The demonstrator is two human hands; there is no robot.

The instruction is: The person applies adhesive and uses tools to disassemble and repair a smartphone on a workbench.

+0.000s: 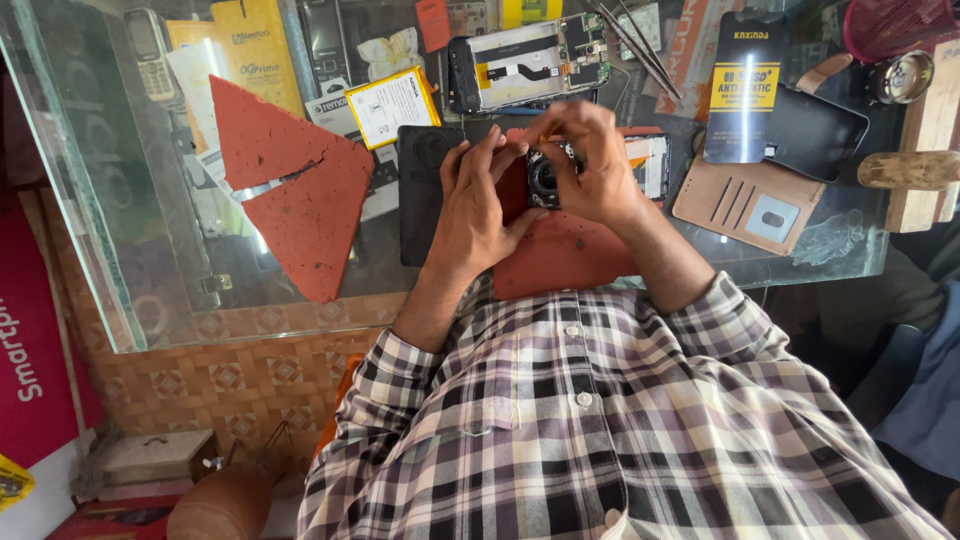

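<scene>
We hold a small dark phone part (pixel 545 178) between both hands — left hand (pixel 478 205) curled against its side, right hand (pixel 590 160) pinching it from above — just over a red mat (pixel 560 260) on the glass tabletop (pixel 150 260), near an opened phone (pixel 525 62).

Single view, head-mounted, looking steeply down past the wearer's checked shirt (pixel 600 430) onto a glass counter (pixel 120 250). Camera sits close: the chest fills the near lower edge, both forearms run up to mid-frame. The counter's far side reaches the top edge. Floor and a red panel (pixel 30 350) show at left. No second view to overlap.
</scene>
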